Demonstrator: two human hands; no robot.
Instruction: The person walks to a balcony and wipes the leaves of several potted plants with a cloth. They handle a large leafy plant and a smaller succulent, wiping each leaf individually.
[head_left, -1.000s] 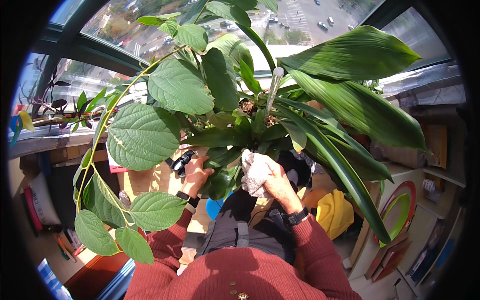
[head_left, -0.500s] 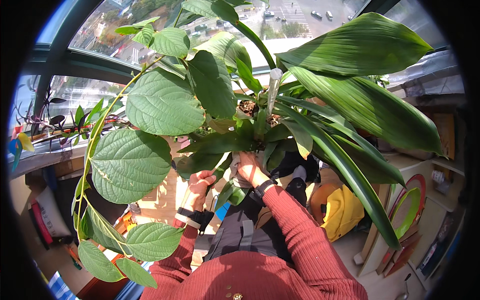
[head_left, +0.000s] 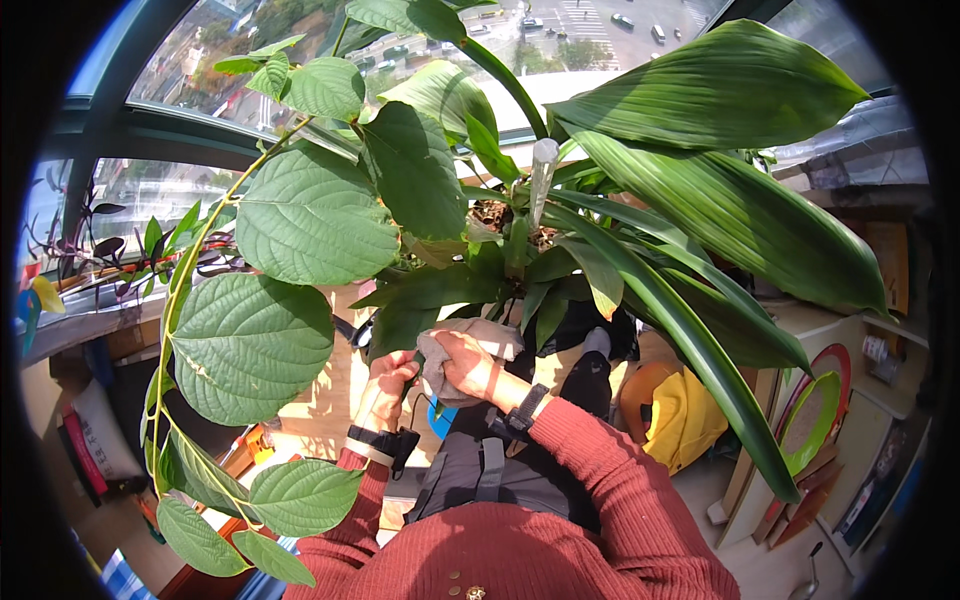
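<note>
A large potted plant with long, broad green leaves fills the upper middle and right. Below its stems, my right hand is closed around a crumpled grey-beige cloth, part of which trails to the right. My left hand is closed in a pinch just left of the cloth, at the lower end of a drooping dark green leaf. The fingertips partly hide that leaf's tip. A clear rod stands upright among the stems.
A vine with big rounded leaves arches down the left side. Windows overlook a street. Shelves with green and red round items stand right, near a yellow cloth item. A ladle-like utensil lies lower right.
My right hand has come down and left from the plant's base with the cloth, toward my left hand. My left hand has shifted slightly left and down.
</note>
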